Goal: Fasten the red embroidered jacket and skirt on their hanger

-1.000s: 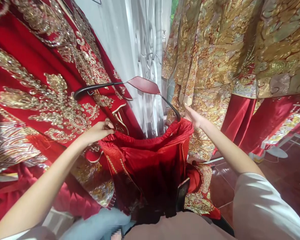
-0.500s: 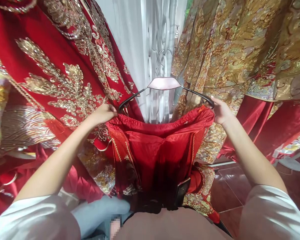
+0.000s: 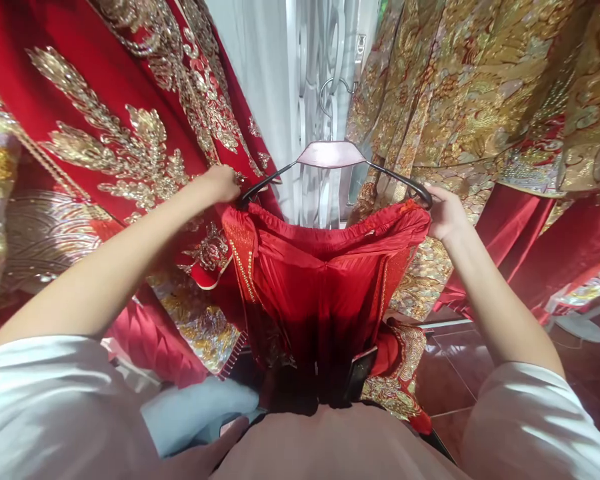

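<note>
A red skirt (image 3: 320, 293) with a gathered waistband and gold-beaded side panels hangs in front of me from a clothes hanger (image 3: 331, 154). The hanger has black arms, a pale pink middle and a metal hook. My right hand (image 3: 447, 210) is closed at the hanger's right end, thumb on the black arm and fingers at the skirt's waistband corner. My left hand (image 3: 223, 185) is curled just above and beside the hanger's left end, in front of a red dress (image 3: 130, 87) with gold embroidery. What its fingers hold is hidden.
Gold brocade garments (image 3: 470, 87) hang on the right, with red satin (image 3: 510, 233) below. A white curtain (image 3: 255, 60) and white rings (image 3: 336, 40) are behind the hanger. Red-brown floor tiles (image 3: 445, 380) and a round white stand base (image 3: 580, 328) show at lower right.
My left hand has moved up, away from the skirt's left waistband corner. The hanger and skirt have risen slightly in view. My right hand stays at the right end.
</note>
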The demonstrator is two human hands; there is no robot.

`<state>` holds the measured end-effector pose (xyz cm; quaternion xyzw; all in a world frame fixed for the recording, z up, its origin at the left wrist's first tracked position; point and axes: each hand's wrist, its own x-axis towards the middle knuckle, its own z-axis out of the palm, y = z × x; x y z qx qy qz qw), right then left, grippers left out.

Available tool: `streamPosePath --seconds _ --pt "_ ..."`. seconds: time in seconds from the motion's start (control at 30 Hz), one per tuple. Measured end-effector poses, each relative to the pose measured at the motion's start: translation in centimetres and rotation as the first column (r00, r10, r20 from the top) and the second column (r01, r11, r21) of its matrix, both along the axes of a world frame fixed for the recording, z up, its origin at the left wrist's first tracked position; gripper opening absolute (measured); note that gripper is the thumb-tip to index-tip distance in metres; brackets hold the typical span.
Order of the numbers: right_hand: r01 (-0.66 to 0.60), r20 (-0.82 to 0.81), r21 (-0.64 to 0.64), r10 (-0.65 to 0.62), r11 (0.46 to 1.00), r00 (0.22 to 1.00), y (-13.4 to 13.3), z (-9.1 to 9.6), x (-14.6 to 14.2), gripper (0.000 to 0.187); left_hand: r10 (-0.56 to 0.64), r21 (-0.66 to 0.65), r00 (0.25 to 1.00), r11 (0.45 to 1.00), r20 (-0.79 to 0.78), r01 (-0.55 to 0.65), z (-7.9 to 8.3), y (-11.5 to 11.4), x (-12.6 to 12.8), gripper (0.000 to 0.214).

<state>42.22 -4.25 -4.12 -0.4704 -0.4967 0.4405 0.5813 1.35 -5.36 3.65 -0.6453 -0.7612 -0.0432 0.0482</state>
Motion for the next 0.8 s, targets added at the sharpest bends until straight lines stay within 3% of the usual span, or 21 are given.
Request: streamPosePath --seconds 0.1,0.17,0.23,0.27,0.3,0.33,0.37,0.47,0.53,0.57,0.63,0.73,0.77,0.8 --pt "0.0 -0.018 0.023 0.001 1.0 1.0 -0.2 0.0 -0.4 0.037 0.01 0.252 1.0 0.968 0.014 -0.013 3.6 -1.6 1.0 0.04" --pt "-0.031 0.016 0.044 0.03 0.999 0.999 -0.2 -0.3 -0.6 0.038 0.004 0.491 1.0 0.871 0.022 -0.014 5.6 -4.0 2.6 0.044" --pt "-0.063 0.041 0.048 0.061 0.997 0.997 -0.1 -0.8 -0.7 0.039 -0.004 0.659 1.0 0.752 0.022 -0.011 6.0 -7.0 4.9 0.047" --pt "-0.075 0.034 0.042 0.073 0.996 0.997 0.0 -1.1 -0.7 0.04 -0.014 0.685 1.0 0.729 0.001 0.01 5.4 -8.4 6.3 0.048" --pt "-0.083 0.018 0.033 0.082 0.996 0.996 0.1 -1.4 -0.8 0.04 -0.016 0.664 0.999 0.747 -0.042 0.039 4.4 -9.5 7.6 0.048" --pt "-0.094 -0.005 0.025 0.094 0.995 0.996 0.3 -1.6 -0.9 0.04 -0.036 0.585 0.993 0.806 -0.109 0.094 2.9 -10.3 8.7 0.045" --pt "-0.104 -0.034 0.015 0.105 0.994 0.994 0.5 -1.8 -1.0 0.039 -0.108 0.423 0.98 0.89 -0.166 0.17 1.2 -10.7 9.6 0.044" --pt "-0.105 -0.127 0.006 0.105 0.994 0.986 1.1 -2.0 -1.4 0.036 -0.285 0.162 0.936 0.933 -0.209 0.32 -3.7 -9.5 11.0 0.04" --pt "-0.092 -0.168 0.011 0.093 0.996 0.981 1.3 -1.9 -1.7 0.031 -0.308 0.061 0.926 0.943 -0.217 0.328 -5.3 -7.6 11.4 0.037" --pt "-0.09 -0.18 0.015 0.091 0.996 0.979 1.4 -1.9 -1.8 0.029 -0.325 0.06 0.919 0.936 -0.222 0.346 -5.4 -6.6 11.7 0.035" --pt "-0.103 -0.2 0.014 0.104 0.995 0.974 1.4 -1.8 -1.9 0.024 -0.401 0.2 0.877 0.867 -0.264 0.457 -4.3 -5.0 12.8 0.032" --pt "-0.112 -0.251 0.004 0.109 0.994 0.962 1.2 -1.8 -2.0 0.018 -0.543 0.471 0.751 0.586 -0.377 0.66 -1.3 -2.5 15.6 0.035" --pt "-0.11 -0.259 0.005 0.108 0.994 0.96 1.0 -1.8 -2.0 0.017 -0.581 0.504 0.72 0.522 -0.38 0.688 -0.5 -1.6 16.6 0.037" --pt "-0.101 -0.255 0.006 0.1 0.995 0.962 0.9 -1.7 -1.8 0.017 -0.615 0.512 0.704 0.502 -0.355 0.697 0.2 -0.5 17.5 0.037"
